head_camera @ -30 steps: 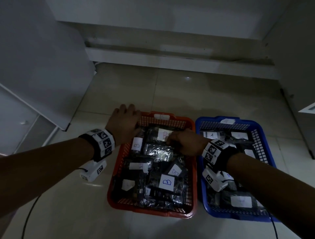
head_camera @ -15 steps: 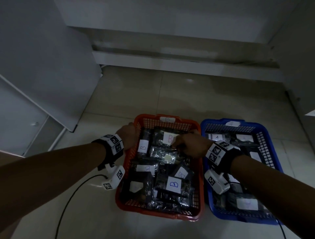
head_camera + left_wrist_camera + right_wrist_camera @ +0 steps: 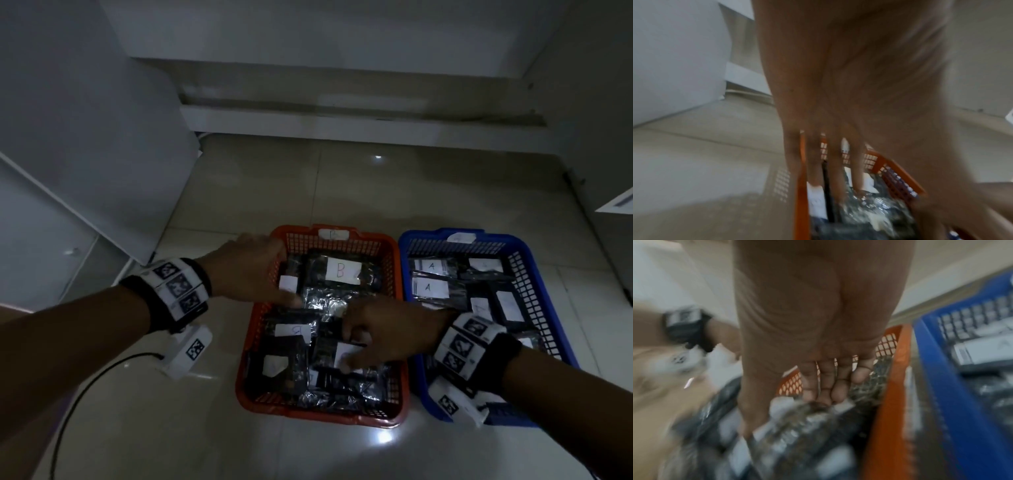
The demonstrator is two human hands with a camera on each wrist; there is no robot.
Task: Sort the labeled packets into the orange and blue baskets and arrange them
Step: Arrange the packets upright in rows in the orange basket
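The orange basket (image 3: pixel 394 274) and blue basket (image 3: pixel 534 263) sit side by side on the floor (image 3: pixel 342 192), both full of packets. Readable labels: "B" (image 3: pixel 342 270) in orange, 2 "A" labels (image 3: pixel 430 287) in blue. The left hand (image 3: pixel 250 270), fingers extended, reaches into the orange basket's far left corner. The right hand (image 3: pixel 387 335) pinches a labeled packet (image 3: pixel 346 356) there.

From the head view we're looking forward and down at the floor, seeing the whole orange mesh plastic basket (image 3: pixel 394 274) and blue mesh plastic basket (image 3: pixel 534 284). At the left wrist we're sitting close behind the left hand (image 3: pixel 849 97), facing the orange basket (image 3: pixel 801 203). At the right wrist we're looking past the right hand (image 3: pixel 818 321); blurred, sharing both baskets.
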